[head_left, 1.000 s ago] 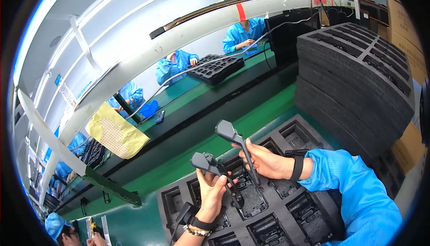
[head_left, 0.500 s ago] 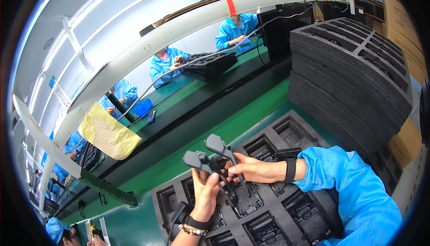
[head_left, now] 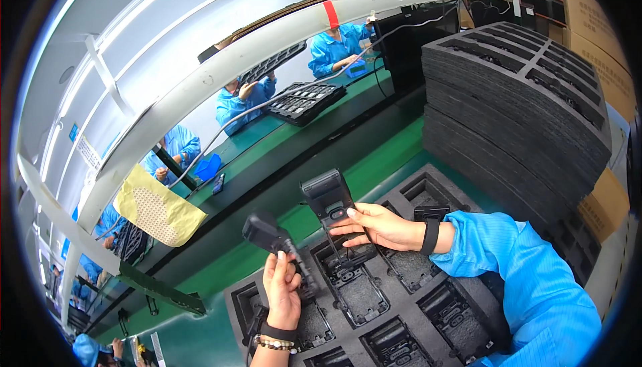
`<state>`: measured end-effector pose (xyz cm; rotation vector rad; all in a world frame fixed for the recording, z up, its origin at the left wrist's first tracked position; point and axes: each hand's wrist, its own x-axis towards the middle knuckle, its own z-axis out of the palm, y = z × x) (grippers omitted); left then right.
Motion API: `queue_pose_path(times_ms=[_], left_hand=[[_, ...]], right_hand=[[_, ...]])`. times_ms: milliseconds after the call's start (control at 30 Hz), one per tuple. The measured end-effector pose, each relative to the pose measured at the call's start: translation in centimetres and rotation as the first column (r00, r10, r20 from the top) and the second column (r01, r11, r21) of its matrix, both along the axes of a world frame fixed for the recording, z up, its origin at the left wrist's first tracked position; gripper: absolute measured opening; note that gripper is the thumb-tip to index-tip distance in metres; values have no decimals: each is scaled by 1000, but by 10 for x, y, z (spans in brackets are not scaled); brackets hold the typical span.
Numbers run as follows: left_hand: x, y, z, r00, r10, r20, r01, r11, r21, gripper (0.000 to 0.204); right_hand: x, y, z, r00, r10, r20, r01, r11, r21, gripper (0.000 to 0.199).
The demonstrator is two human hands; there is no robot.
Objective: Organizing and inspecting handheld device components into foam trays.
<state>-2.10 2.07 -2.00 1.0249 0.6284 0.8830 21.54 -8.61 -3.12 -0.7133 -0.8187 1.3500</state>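
Above a dark foam tray (head_left: 431, 293), my left hand (head_left: 283, 293) grips a slim black device part (head_left: 267, 234), held up on edge and tilted. To its right, my right hand (head_left: 384, 228) pinches a second black device part (head_left: 326, 193) by its lower edge, its broad face showing a small oval detail. The two parts are apart from each other. Beneath them, a black frame (head_left: 358, 293) lies in a compartment of the tray, and several similar black frames (head_left: 398, 347) fill other compartments. What each part exactly is, I cannot tell.
A tall stack of dark foam trays (head_left: 508, 113) stands at the right, with cardboard boxes (head_left: 598, 39) behind. A white rail (head_left: 221, 66) crosses ahead, with a yellow cloth (head_left: 160, 206) hanging at left. Beyond, co-workers in blue (head_left: 331, 53) sit along a green bench.
My hands have moved apart, the left one to the left with its part. The right part has turned to show its broad face. Across the bench, a co-worker has raised a black tray.
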Motion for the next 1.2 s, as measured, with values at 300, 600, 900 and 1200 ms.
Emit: queue_pose_path(times_ms=[300, 600, 900, 1200], left_hand=[[4, -4, -6, 999, -33, -24, 35, 994, 107, 11], [-2, -2, 1, 979, -122, 166, 153, 971, -186, 22], [5, -12, 7, 946, -248, 207, 268, 961, -72, 37], [2, -13, 8, 849, -446, 282, 480, 875, -62, 58]], right_hand=[[-1, 0, -4, 1000, 26, -7, -26, 998, -56, 40], [15, 4, -9, 894, 160, -418, -190, 981, -31, 41], [7, 6, -11, 940, 216, -265, -243, 967, -73, 64], [-14, -6, 3, 955, 189, 229, -183, 982, -49, 62]])
